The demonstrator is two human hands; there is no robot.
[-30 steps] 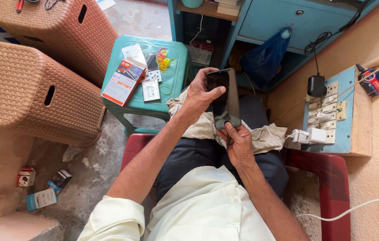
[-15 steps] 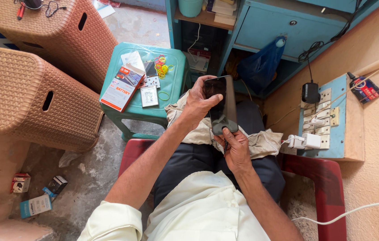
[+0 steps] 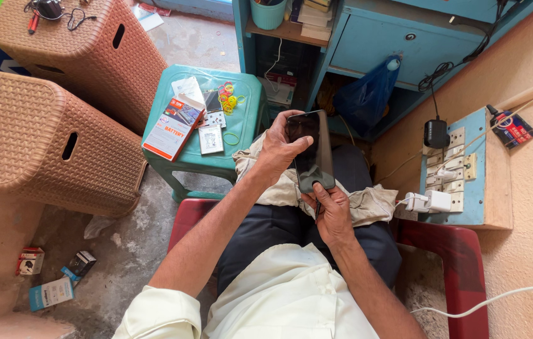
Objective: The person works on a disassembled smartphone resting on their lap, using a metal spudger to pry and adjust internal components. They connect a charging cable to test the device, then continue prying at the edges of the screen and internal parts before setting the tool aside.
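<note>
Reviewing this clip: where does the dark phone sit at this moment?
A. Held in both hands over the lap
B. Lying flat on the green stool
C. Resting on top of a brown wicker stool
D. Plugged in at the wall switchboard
A. The dark phone is gripped near its top by the left hand and at its lower end by the right hand, above a crumpled cloth on the lap.

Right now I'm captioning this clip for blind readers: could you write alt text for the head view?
A seated person holds a dark smartphone over their lap, left hand gripping its top, right hand at its bottom end. A green plastic stool ahead carries a battery box and rubber bands; two brown woven stools stand at left.
</note>
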